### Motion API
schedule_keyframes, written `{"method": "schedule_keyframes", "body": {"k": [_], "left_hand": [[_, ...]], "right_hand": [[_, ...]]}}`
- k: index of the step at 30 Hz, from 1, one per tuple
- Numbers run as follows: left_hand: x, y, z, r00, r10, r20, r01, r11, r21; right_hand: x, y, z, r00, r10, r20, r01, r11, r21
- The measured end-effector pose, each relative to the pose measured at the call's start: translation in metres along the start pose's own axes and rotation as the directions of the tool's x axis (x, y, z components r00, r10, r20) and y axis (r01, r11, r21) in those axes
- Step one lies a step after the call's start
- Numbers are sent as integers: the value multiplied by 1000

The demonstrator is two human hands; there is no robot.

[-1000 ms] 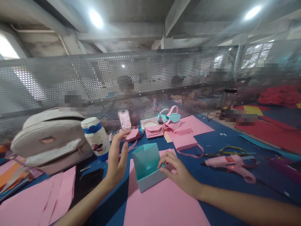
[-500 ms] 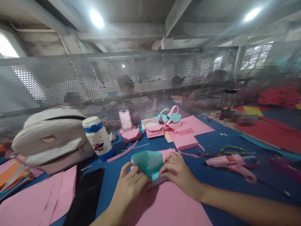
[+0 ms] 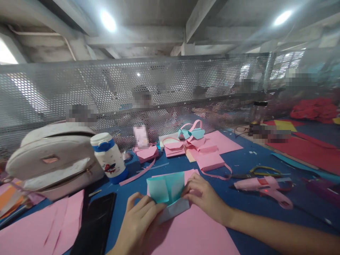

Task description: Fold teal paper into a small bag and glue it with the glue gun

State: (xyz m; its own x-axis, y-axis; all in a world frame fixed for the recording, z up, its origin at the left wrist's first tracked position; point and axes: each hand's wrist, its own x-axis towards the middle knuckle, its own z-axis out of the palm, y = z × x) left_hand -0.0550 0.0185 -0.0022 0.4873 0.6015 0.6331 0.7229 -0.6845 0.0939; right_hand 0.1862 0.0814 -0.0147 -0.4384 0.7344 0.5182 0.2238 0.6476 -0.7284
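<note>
A folded piece of turquoise paper (image 3: pixel 175 186) stands partly upright over a pink paper sheet (image 3: pixel 196 233), its lower flap turned toward me and greyish in shadow. My left hand (image 3: pixel 146 212) grips its lower left corner, the fingers curled and the thumb hidden. On the opposite side my right hand (image 3: pixel 200 193) pinches the right edge between thumb and fingers. Behind the hands lie small pink paper bags (image 3: pixel 211 163) with thin handles, and a turquoise paper bag (image 3: pixel 195 133) with a pink handle. A pink glue gun (image 3: pixel 265 186) with a lit red light rests to the right.
Scissors (image 3: pixel 265 171) lie behind the glue gun. Left of my hands are a black phone-like slab (image 3: pixel 95 223), a white and blue bottle (image 3: pixel 109 157), a pale backpack (image 3: pixel 57 159) and pink sheets (image 3: pixel 45 226). A perforated metal divider (image 3: pixel 164 85) runs across the back, with people beyond.
The turquoise paper's open, cupped shape has become flatter, and its front flap now shows more. Both hands stay on it, shifted only slightly. The view has moved a little.
</note>
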Motion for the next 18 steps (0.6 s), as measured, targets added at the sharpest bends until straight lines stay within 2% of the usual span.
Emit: {"method": "schedule_keyframes", "body": {"k": [3,8,12,15,18], "left_hand": [[0,1,1,1000,12,-13,-12,1000,-8],[-2,3,3,1000,-11,8,11,1000,-21],[-4,7,5,1000,-13,18,13,1000,-13],[-1,12,8,1000,-16,26,16,1000,10],[5,20,9,1000,-4,26,3,1000,18]], "right_hand": [[1,-1,1,1000,11,9,-11,999,39],[-1,-2,1,999,-51,5,51,999,13],[-3,-3,1,990,-139,14,139,990,-26],[-7,-8,2,968,-242,67,248,963,-106],[-11,-14,5,952,-285,108,301,935,-186]]}}
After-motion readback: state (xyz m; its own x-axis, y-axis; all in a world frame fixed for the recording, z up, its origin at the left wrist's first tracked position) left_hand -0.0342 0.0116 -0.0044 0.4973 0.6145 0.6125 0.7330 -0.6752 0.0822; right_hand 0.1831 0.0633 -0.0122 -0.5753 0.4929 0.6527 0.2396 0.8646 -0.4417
